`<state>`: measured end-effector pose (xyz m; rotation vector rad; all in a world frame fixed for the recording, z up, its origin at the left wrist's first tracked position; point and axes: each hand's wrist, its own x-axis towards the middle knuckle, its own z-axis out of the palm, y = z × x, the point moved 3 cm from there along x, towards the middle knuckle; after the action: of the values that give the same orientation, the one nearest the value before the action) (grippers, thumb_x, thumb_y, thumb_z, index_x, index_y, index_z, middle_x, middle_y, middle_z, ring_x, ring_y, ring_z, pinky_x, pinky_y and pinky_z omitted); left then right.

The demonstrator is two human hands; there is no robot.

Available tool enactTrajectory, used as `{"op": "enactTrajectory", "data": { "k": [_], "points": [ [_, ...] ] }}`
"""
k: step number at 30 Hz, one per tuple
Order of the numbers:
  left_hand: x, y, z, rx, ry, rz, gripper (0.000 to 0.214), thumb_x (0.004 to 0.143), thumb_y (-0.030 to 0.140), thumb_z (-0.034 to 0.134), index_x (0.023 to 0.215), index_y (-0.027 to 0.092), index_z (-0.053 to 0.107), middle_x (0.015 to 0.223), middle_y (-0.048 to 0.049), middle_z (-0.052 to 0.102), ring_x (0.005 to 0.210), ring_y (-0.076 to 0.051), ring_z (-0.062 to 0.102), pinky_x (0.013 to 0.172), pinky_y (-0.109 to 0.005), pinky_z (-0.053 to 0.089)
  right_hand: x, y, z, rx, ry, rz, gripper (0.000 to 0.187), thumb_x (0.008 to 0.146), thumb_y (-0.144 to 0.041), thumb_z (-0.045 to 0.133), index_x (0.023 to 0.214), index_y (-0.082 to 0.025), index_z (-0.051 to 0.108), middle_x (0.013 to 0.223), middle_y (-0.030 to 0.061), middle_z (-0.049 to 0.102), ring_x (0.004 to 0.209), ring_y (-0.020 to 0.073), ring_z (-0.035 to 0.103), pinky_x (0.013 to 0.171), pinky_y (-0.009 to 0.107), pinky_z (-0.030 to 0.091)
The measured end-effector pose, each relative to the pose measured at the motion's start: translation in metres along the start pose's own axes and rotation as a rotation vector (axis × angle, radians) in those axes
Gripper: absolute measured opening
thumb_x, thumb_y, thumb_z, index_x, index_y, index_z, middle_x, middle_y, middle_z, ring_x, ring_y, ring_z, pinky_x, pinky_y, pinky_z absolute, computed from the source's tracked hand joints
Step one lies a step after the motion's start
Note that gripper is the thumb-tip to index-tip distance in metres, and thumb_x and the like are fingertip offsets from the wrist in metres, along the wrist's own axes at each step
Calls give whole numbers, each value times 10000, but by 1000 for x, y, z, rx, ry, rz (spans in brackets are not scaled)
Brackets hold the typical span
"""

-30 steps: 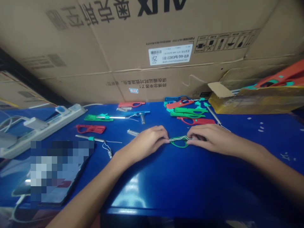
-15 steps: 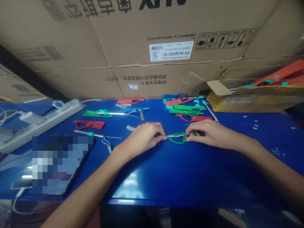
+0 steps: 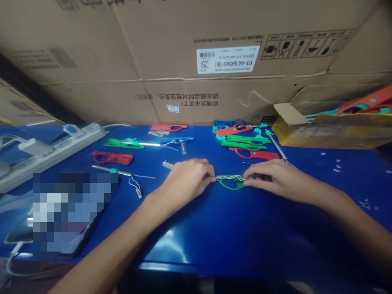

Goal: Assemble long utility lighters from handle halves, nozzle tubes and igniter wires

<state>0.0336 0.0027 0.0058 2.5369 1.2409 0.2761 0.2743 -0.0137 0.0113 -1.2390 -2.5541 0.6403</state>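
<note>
A green lighter casing (image 3: 232,185) with a trigger loop lies between my hands on the blue table, thin white wires running along it. My left hand (image 3: 194,175) pinches its left end, fingertips closed around it. At the other end my right hand (image 3: 266,175) has thumb and fingers closed on the casing and the wires. What lies under my fingertips is hidden. Just beside my left hand is a small clear tube (image 3: 168,165). Behind my right hand lie a red lighter casing (image 3: 260,154) and a stack of green casings (image 3: 246,141).
Left are a red casing (image 3: 113,158), a metal lighter tube with wires (image 3: 113,170), a green casing (image 3: 114,143), a phone (image 3: 85,241) and a power strip (image 3: 58,159). A cardboard wall (image 3: 171,49) stands behind; an open box (image 3: 324,134) of red parts is at right.
The camera view has shifted slightly. My right hand has moved a little to the right along the casing, and more of the white wires shows between my hands.
</note>
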Motion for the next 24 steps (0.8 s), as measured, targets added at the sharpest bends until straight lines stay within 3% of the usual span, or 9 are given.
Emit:
{"op": "enactTrajectory", "data": {
  "k": [9,13,19,24],
  "points": [
    [2,-7,0,-123,25,7,82,931,287,700,940,255,775,1003,2,739,895,-196,691,735,-317,473,0,-1,9,-106,94,-109,246,1018,-372,544,1046,-247,753,989,26,783,845,174,730,718,269,501],
    [3,-8,3,-185,50,10,98,934,292,697,932,245,784,985,-7,745,895,-196,692,780,-336,493,3,-1,16,-134,165,-96,261,1017,-376,544,1033,-232,762,934,36,773,801,180,720,701,287,500],
    [5,-10,1,-198,20,-3,90,931,298,707,959,252,778,1020,0,747,899,-190,692,751,-314,484,2,1,18,-115,156,-37,282,1015,-439,539,1015,-225,722,831,20,739,711,161,682,621,276,458],
    [4,-10,-2,-154,-4,64,127,959,311,669,1009,247,766,1063,-10,734,937,-187,682,781,-306,486,-1,2,13,-124,160,-12,261,1009,-433,538,1032,-233,705,812,11,747,691,159,690,612,268,451]
  ]
}}
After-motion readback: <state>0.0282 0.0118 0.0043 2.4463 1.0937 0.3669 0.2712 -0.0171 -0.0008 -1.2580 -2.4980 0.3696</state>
